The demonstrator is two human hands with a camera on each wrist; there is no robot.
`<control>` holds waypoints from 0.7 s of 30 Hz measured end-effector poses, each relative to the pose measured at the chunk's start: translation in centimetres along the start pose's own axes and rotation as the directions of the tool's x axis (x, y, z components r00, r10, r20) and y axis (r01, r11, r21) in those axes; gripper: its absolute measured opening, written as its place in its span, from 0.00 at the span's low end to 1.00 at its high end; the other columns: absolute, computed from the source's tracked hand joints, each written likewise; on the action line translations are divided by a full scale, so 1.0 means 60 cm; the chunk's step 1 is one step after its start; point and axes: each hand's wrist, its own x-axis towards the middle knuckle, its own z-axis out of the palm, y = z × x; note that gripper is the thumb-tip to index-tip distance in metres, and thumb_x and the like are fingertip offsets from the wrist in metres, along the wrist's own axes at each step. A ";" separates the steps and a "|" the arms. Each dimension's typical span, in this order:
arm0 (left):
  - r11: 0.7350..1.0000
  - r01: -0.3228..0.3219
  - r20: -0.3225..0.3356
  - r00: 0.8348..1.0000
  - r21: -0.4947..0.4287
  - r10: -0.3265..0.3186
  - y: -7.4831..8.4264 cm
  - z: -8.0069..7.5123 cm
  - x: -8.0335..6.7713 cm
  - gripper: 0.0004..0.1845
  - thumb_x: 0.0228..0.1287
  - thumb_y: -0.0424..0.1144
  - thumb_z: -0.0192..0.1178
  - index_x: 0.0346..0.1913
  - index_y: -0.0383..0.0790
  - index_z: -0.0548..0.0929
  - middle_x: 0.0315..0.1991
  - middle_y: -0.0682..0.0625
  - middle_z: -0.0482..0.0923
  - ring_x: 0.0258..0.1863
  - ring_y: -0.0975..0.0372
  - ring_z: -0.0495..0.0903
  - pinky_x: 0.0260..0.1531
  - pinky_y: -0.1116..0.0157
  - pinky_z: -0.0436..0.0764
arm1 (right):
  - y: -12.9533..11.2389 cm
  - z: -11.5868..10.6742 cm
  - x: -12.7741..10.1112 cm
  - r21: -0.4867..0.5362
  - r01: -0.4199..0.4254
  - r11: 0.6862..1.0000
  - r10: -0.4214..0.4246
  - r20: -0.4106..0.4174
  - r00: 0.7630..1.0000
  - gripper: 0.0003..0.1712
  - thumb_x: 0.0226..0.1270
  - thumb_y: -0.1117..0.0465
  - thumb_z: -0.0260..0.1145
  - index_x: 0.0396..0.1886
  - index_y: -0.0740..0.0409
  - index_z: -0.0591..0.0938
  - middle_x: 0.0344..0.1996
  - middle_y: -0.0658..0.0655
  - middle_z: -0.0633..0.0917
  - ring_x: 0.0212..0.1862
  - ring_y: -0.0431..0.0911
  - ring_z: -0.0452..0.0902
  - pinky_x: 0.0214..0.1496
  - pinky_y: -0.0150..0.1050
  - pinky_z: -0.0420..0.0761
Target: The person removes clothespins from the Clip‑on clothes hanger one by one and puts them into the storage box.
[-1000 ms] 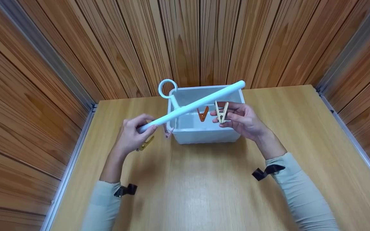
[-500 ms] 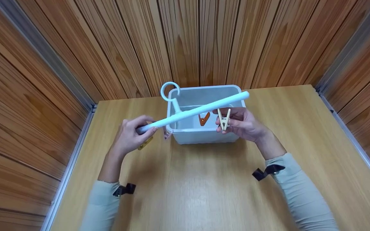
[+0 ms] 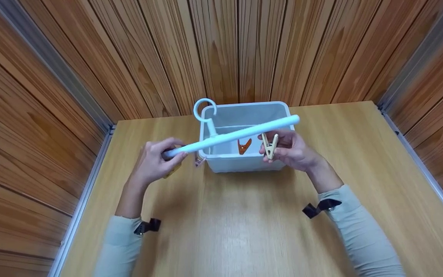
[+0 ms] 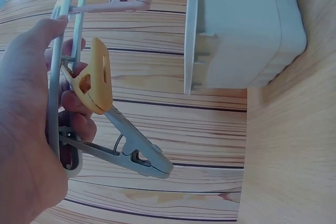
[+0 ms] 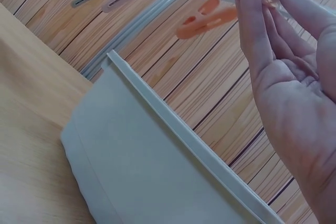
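My left hand [image 3: 155, 161] grips the left end of a pale blue clip hanger [image 3: 240, 134], with its ring-shaped hook [image 3: 194, 107] pointing up and away. In the left wrist view, a yellow clothespin [image 4: 98, 77], a grey clothespin [image 4: 142, 157] and a pink clothespin [image 4: 115, 7] hang from the bar near that hand. An orange clothespin [image 3: 244, 146] is farther along it. Close to the bar's right end, my right hand [image 3: 294, 154] pinches a cream clothespin [image 3: 269, 149] between thumb and fingers. In the right wrist view, my fingertips overlap the bar and mostly hide this clothespin.
A pale plastic bin [image 3: 244, 164] stands on the wooden table [image 3: 229, 227] below the hanger, near the back. Wood-plank walls [image 3: 260, 46] rise behind and at both sides, with metal rails [image 3: 87, 192] along the table's side edges.
The hanger's right end has dropped and the bar lies at a flatter slant. My right hand has come slightly nearer with the cream clothespin; the left keeps its grip.
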 end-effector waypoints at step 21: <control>0.993 -0.016 -0.018 1.000 0.114 0.019 0.006 -0.004 -0.006 0.12 0.72 0.40 0.77 0.53 0.40 0.92 0.32 0.45 0.91 0.25 0.63 0.77 0.28 0.72 0.72 | 0.010 0.000 -0.018 -0.375 -0.008 0.927 -0.035 -0.109 0.993 0.27 0.77 0.82 0.63 0.68 0.56 0.83 0.52 0.52 0.97 0.51 0.41 0.97 0.53 0.39 0.94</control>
